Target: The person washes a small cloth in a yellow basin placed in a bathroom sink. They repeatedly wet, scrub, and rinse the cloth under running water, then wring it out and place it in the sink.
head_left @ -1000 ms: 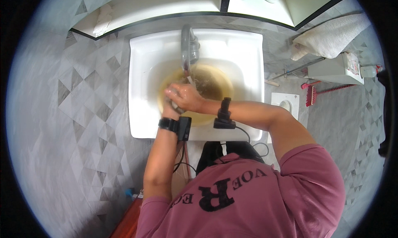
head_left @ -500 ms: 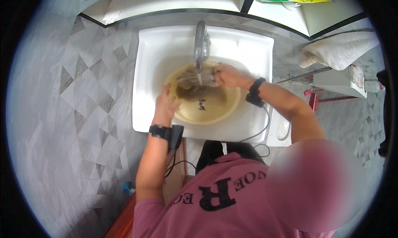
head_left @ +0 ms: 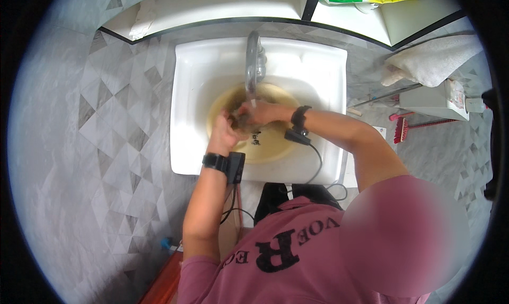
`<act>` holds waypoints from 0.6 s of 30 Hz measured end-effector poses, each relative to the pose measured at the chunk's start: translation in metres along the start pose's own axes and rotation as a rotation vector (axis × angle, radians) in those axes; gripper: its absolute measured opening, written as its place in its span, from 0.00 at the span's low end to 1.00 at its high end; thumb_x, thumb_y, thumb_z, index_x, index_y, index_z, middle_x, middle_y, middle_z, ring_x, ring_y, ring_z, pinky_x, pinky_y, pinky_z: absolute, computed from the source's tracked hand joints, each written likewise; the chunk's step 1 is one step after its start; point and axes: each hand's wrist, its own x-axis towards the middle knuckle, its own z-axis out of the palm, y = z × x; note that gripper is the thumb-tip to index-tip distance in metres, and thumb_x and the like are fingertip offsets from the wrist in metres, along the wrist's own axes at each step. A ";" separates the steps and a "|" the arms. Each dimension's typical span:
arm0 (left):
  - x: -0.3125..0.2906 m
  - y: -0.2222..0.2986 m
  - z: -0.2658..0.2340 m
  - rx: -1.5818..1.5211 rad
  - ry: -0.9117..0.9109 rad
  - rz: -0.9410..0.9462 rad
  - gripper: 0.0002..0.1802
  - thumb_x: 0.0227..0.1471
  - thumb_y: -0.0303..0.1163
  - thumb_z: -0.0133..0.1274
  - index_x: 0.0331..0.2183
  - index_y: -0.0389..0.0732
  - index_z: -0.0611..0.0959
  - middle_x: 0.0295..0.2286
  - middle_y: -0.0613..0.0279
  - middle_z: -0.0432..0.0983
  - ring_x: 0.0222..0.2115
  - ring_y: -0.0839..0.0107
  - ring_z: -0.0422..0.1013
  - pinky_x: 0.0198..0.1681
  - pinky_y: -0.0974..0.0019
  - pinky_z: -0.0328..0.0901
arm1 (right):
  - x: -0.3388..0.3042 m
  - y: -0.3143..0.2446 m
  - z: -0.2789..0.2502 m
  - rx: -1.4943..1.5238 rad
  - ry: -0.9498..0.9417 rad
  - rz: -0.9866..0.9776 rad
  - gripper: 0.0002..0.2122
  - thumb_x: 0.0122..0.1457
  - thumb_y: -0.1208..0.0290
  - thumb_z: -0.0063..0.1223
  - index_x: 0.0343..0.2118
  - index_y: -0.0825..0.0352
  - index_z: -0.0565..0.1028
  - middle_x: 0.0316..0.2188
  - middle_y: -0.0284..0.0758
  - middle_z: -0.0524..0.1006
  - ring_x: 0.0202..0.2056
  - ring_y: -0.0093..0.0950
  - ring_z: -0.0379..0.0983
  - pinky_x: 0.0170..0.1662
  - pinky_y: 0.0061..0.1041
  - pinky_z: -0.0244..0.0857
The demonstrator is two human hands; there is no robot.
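Thing in hand: a small dark object [head_left: 245, 122], too blurred to identify, sits low over the yellow-stained bowl of the white sink [head_left: 191, 92], just under the faucet [head_left: 254, 65] spout.
Left hand: the left hand [head_left: 225, 134] is cupped against the object from the sink's left side, fingers curled on it.
Right hand: the right hand [head_left: 265, 113] closes over the object from the right, touching the left hand.
Change: half a second ago the hands were spread apart, left at the bowl's left rim and right near the faucet; now they have come together at the bowl's middle.
Count: one sink, one faucet, two hands, two black wrist bands, each with a cable.
Water: a thin stream falls from the spout onto the hands.
Edges: the sink's front edge lies under both wrists; bare white rim is free to left and right of the bowl.
Around: grey patterned floor tiles [head_left: 106, 145] to the left; a red brush [head_left: 403, 129] and a folded towel [head_left: 429, 60] to the right, well apart from the sink.
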 end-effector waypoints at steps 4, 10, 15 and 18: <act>0.014 0.003 -0.013 -0.173 0.047 -0.127 0.33 0.59 0.59 0.38 0.50 0.39 0.71 0.49 0.47 0.68 0.49 0.47 0.66 0.52 0.32 0.57 | -0.022 -0.058 0.018 0.522 0.150 -0.155 0.16 0.58 0.71 0.45 0.50 0.66 0.69 0.45 0.36 0.73 0.46 0.28 0.68 0.52 0.27 0.60; -0.002 -0.007 -0.013 -0.040 -0.534 0.500 0.14 0.52 0.38 0.45 0.31 0.36 0.77 0.32 0.54 0.75 0.32 0.61 0.72 0.35 0.61 0.71 | -0.037 -0.110 0.028 0.680 0.413 -0.274 0.12 0.62 0.72 0.41 0.47 0.67 0.71 0.31 0.31 0.75 0.35 0.22 0.69 0.42 0.25 0.64; 0.008 -0.020 -0.003 -0.107 -0.463 0.393 0.15 0.56 0.40 0.42 0.36 0.38 0.76 0.34 0.56 0.76 0.34 0.60 0.73 0.38 0.58 0.71 | -0.019 -0.097 0.038 0.258 0.718 -0.244 0.11 0.59 0.68 0.47 0.41 0.68 0.72 0.29 0.41 0.77 0.30 0.37 0.73 0.34 0.33 0.67; 0.022 -0.027 0.003 -0.149 -0.139 0.192 0.19 0.62 0.45 0.39 0.44 0.41 0.73 0.39 0.58 0.75 0.40 0.62 0.73 0.42 0.56 0.71 | -0.006 -0.065 0.033 -0.220 0.826 -0.300 0.13 0.55 0.67 0.50 0.41 0.68 0.73 0.27 0.43 0.77 0.29 0.43 0.75 0.31 0.38 0.68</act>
